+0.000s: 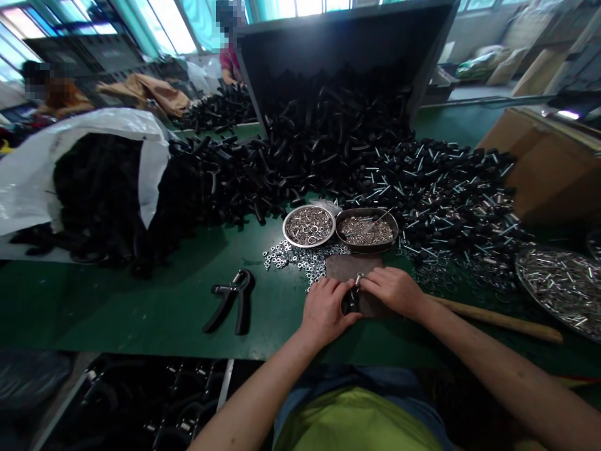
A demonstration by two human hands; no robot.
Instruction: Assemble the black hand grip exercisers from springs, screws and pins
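Observation:
My left hand is closed around a black handle piece, mostly hidden by the fingers. My right hand pinches a small silver coil spring at the top of that piece. Both hands work over a flat grey-brown plate on the green table. Off to the left lies an assembled black hand gripper, its two handles spread toward me. Just beyond my hands, small metal nuts are scattered in front of a round bowl of metal rings and pins and a dark oval tin of small metal parts.
Black handles heap across the back, spilling from a large grey bin. Handles with bolts pile at right beside a cardboard box. A wooden stick lies near my right forearm, by a tray of metal pins. Two people sit beyond.

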